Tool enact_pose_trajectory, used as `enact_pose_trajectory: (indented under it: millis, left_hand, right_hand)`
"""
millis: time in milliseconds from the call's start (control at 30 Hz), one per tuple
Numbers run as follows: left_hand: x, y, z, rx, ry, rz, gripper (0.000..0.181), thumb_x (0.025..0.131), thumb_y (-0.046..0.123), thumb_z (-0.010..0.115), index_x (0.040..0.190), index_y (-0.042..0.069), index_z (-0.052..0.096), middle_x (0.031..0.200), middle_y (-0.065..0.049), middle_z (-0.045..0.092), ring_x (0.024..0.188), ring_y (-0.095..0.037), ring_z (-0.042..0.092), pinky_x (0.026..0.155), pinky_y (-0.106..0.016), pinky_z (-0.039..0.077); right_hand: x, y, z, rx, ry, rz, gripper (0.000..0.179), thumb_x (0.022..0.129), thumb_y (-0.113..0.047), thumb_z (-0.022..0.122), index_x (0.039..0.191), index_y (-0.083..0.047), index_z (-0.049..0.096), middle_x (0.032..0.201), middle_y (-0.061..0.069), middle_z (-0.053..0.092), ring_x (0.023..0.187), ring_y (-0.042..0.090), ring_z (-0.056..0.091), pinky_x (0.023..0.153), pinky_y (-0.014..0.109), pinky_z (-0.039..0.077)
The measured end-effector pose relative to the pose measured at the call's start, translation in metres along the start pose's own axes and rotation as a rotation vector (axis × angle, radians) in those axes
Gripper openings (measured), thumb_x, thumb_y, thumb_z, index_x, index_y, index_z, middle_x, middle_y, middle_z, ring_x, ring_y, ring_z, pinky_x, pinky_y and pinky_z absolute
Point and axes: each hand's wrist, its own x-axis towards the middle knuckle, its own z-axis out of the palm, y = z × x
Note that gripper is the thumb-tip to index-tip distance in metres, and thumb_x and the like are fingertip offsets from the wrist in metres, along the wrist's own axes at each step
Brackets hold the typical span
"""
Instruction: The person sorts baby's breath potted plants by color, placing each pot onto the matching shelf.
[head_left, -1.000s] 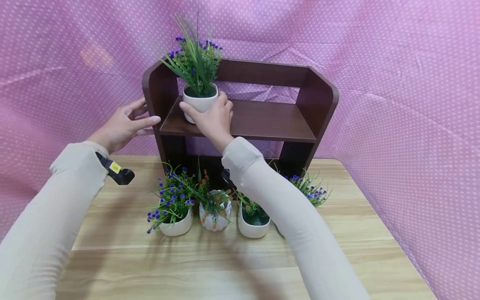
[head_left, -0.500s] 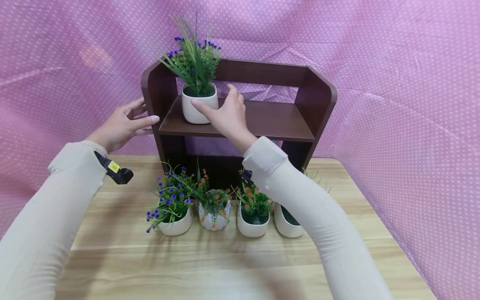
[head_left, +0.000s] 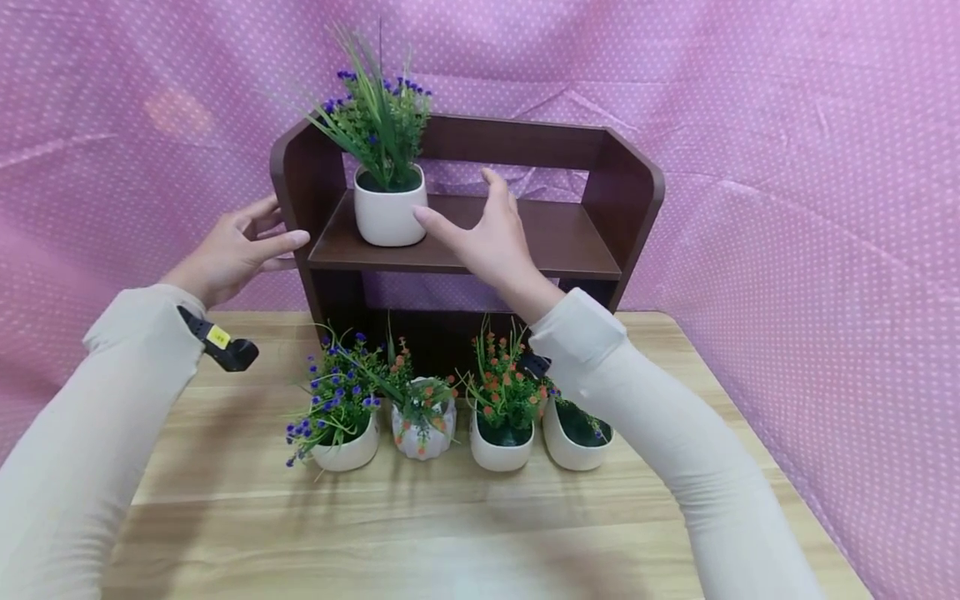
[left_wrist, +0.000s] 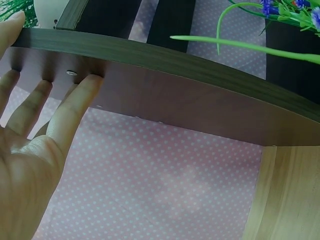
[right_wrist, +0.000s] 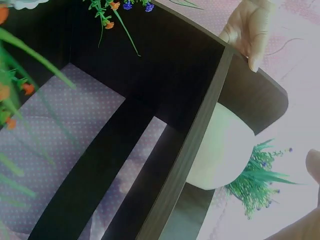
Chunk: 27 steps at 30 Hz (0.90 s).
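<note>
A dark brown two-tier shelf [head_left: 525, 233] stands at the back of the wooden table. On its upper board, toward the left, a white pot [head_left: 391, 218] with tall grass and purple flowers sits upright. My left hand [head_left: 236, 250] holds the shelf's left side panel, its fingertips against the outer face and its thumb over the front edge; the left wrist view shows those fingers [left_wrist: 70, 117] pressed on the panel. Just right of the pot, my right hand [head_left: 495, 237] holds nothing, thumb and fingers spread, with the thumb tip near the pot's side.
Along the table before the shelf stand several potted plants: a purple-flowered one [head_left: 347, 454], a fluted white pot [head_left: 423, 433], an orange-flowered one [head_left: 501, 457] and a white pot [head_left: 576, 454] under my right forearm. A pink dotted cloth [head_left: 787, 208] hangs behind.
My right hand has let go of the white pot on the upper board and moved right, away from it. The pot stays on the board; my left hand keeps its place at the panel.
</note>
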Motion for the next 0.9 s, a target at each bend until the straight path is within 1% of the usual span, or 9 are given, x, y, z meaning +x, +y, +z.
enact_pose_trajectory:
  millis: [300, 567, 767, 900]
  left_hand:
    - [-0.003, -0.003, -0.003, -0.007, 0.002, 0.018, 0.062, 0.094, 0.002, 0.059, 0.148, 0.020, 0.037, 0.148, -0.010, 0.039, 0.109, -0.007, 0.059, 0.082, -0.022, 0.056]
    - [-0.004, -0.004, -0.002, 0.016, 0.001, 0.016, 0.062, 0.094, 0.003, 0.059, 0.149, 0.022, 0.037, 0.147, -0.010, 0.041, 0.110, -0.006, 0.060, 0.083, -0.022, 0.056]
    - [-0.003, -0.002, -0.002, 0.029, 0.008, -0.006, 0.064, 0.094, 0.005, 0.060, 0.149, 0.024, 0.035, 0.152, -0.010, 0.036, 0.108, -0.005, 0.060, 0.082, -0.021, 0.056]
    - [0.001, 0.000, -0.001, 0.026, -0.001, -0.009, 0.065, 0.094, 0.005, 0.060, 0.150, 0.024, 0.034, 0.154, -0.011, 0.032, 0.108, -0.005, 0.060, 0.082, -0.021, 0.056]
  right_hand:
    - [-0.013, 0.016, -0.027, 0.037, 0.017, 0.016, 0.104, 0.075, -0.064, 0.069, 0.153, -0.021, 0.015, 0.157, 0.002, 0.022, 0.142, 0.017, 0.024, 0.115, 0.037, 0.027]
    - [-0.024, 0.035, -0.054, 0.064, 0.050, 0.025, 0.099, 0.078, -0.058, 0.071, 0.152, -0.020, 0.017, 0.156, 0.004, 0.025, 0.142, 0.020, 0.024, 0.116, 0.039, 0.025]
    - [-0.035, 0.056, -0.069, 0.064, 0.080, 0.037, 0.095, 0.080, -0.054, 0.071, 0.152, -0.020, 0.019, 0.156, 0.008, 0.024, 0.143, 0.023, 0.021, 0.117, 0.042, 0.021]
    - [-0.043, 0.067, -0.077, 0.097, 0.101, 0.034, 0.092, 0.082, -0.047, 0.072, 0.152, -0.017, 0.019, 0.156, 0.011, 0.022, 0.144, 0.026, 0.018, 0.118, 0.043, 0.019]
